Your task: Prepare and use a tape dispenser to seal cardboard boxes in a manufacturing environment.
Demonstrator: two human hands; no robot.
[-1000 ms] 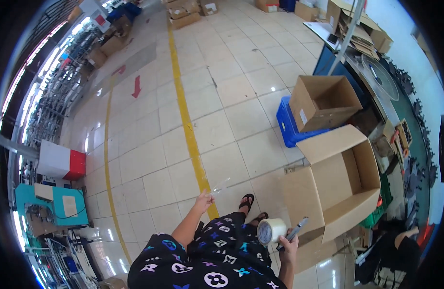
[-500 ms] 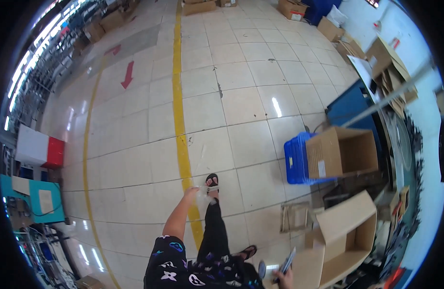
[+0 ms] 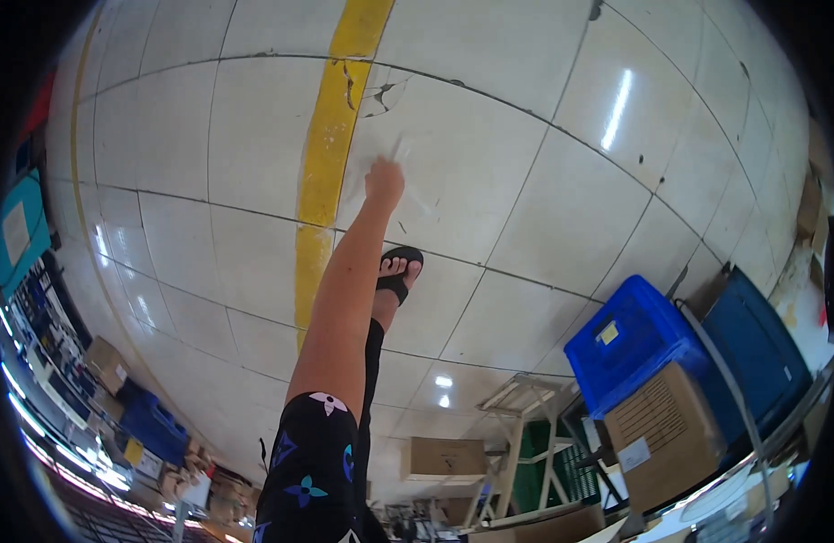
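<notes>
My left hand [image 3: 383, 181] reaches down to the white tiled floor [image 3: 489, 154], arm stretched out from a black patterned sleeve [image 3: 313, 462]. Its fingers look closed around a thin clear strip [image 3: 398, 149] that sticks out beyond the knuckles just right of the yellow floor line [image 3: 331, 136]. My foot in a black sandal [image 3: 399, 271] stands right below the hand. My right hand is out of the picture.
A blue plastic crate [image 3: 630, 339] stands at the right with a brown cardboard box [image 3: 657, 434] next to it and a large blue surface [image 3: 756, 344] behind. A wooden frame [image 3: 525, 407] and another cardboard box [image 3: 444, 457] lie lower down. Shelving and boxes line the left rim.
The view has dropped much closer to the floor. My left hand has reached down to the tiles by the yellow line. My right hand with the tape roll has left the picture.
</notes>
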